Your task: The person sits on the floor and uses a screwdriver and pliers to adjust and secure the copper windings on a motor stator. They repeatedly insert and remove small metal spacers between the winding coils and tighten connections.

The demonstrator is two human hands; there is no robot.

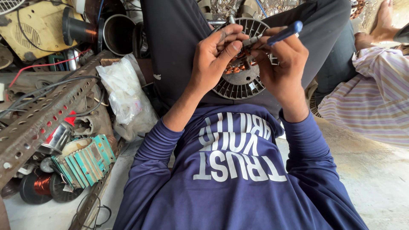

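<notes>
A round metal motor stator (pixel 240 83) with slotted rim and copper windings rests on my lap. My left hand (pixel 213 57) grips its upper left part, fingers curled over the copper coils. My right hand (pixel 281 59) holds a blue-handled tool (pixel 283 33), its metal tip pointing into the windings at the centre. Both hands meet over the middle of the stator and hide much of it. I wear a dark blue long-sleeved shirt and dark trousers.
To the left lie a perforated rusty angle bar (pixel 40 123), a clear plastic bag (pixel 123 91), a teal finned part (pixel 87 159), a copper wire spool (pixel 40 185) and a yellow casing (pixel 40 25). Another person in a striped shirt (pixel 375 98) sits at right.
</notes>
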